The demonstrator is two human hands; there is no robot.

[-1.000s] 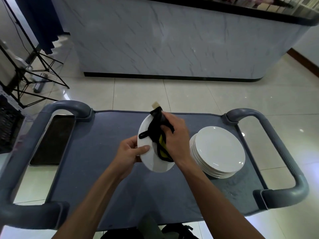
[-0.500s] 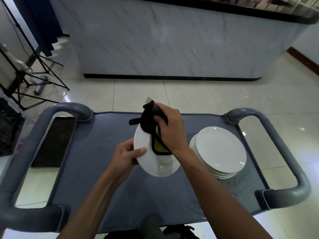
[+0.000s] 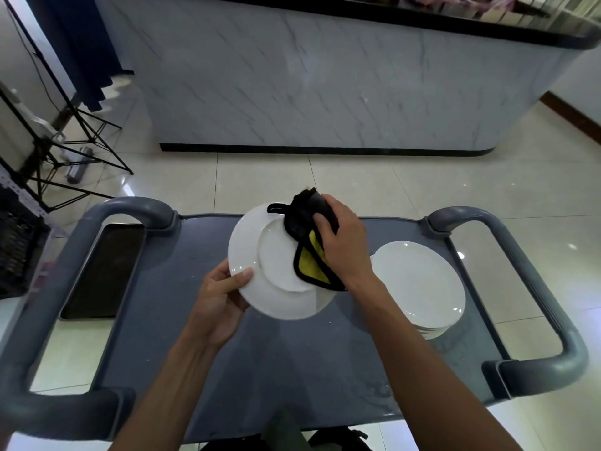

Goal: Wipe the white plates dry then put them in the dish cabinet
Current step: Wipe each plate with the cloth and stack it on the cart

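Plate in hand: the white plate [image 3: 276, 265] is being held tilted above the cart, its face turned toward the person, its lower left rim sitting in the left hand [image 3: 221, 297].
Left grip: it is grasping the plate rim, thumb on the face and the other fingers behind, where I cannot see them.
Right grip: the right hand [image 3: 344, 245] is clenching the black and yellow cloth [image 3: 309, 242] and pressing it on the upper right part of the plate.
Key relation: the unwiped face is lying to the left and below the cloth, so I judge the wiping hand needs to be sweeping toward the left hand.
Stack: the other white plates [image 3: 419, 284] are lying piled on the right side of the cart, just beside the right wrist.
Surface: the grey cart top [image 3: 162, 320] is carrying a dark tray [image 3: 104, 271] at its left; curved handles are standing at both ends.
Room: a marble-look counter [image 3: 325, 86] is standing beyond on a glossy tile floor; the dish cabinet is not in view.
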